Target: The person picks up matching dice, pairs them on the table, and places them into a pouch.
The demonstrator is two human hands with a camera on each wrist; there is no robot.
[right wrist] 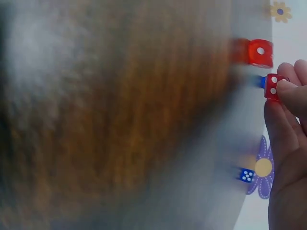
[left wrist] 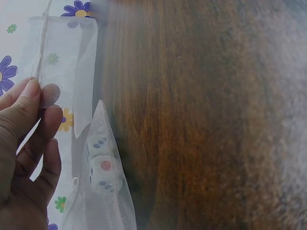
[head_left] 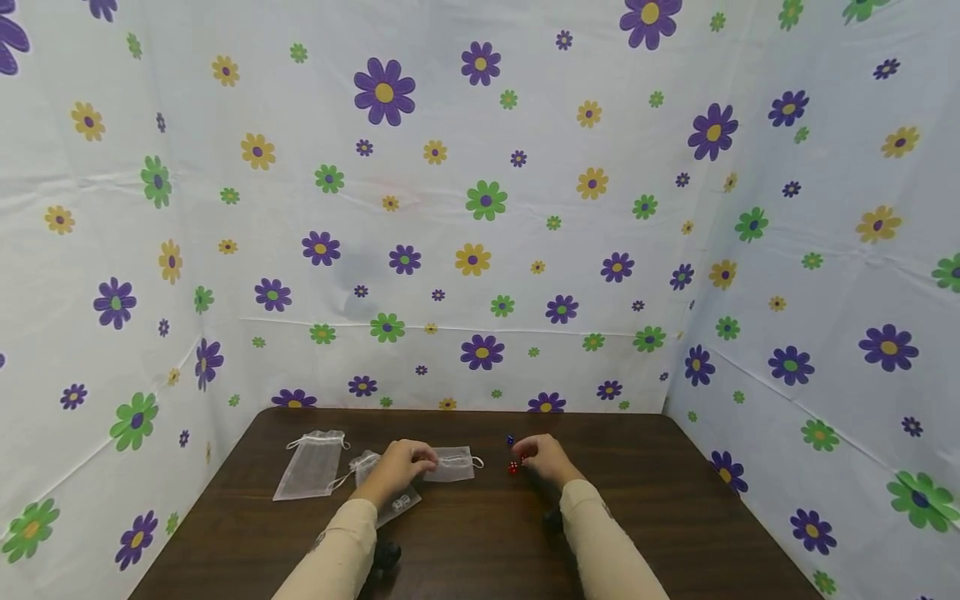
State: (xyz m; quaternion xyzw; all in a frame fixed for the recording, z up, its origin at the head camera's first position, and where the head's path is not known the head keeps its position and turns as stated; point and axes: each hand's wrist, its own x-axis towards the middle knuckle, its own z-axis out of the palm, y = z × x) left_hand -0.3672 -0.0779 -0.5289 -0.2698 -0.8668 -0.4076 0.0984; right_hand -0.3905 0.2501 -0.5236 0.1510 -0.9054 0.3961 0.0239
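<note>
My left hand [head_left: 396, 471] pinches the drawstring end of a sheer white organza bag [head_left: 453, 467] between thumb and fingertips. Beneath that hand lies another sheer bag with white dice [left wrist: 103, 167] inside it. On the right, a red die [right wrist: 272, 87] is pinched between the thumb and fingers of my right hand [right wrist: 290, 139]. A second red die [right wrist: 260, 52] rests on the table close by. A blue die [right wrist: 247, 175] sits apart from the fingers, and another blue die [right wrist: 263, 82] is partly hidden behind the pinched one.
A flat sheer drawstring bag [head_left: 311, 467] lies at the left of the dark wooden table [head_left: 480, 550]. White flowered cloth [head_left: 480, 275] rises behind the table's back edge and along both sides.
</note>
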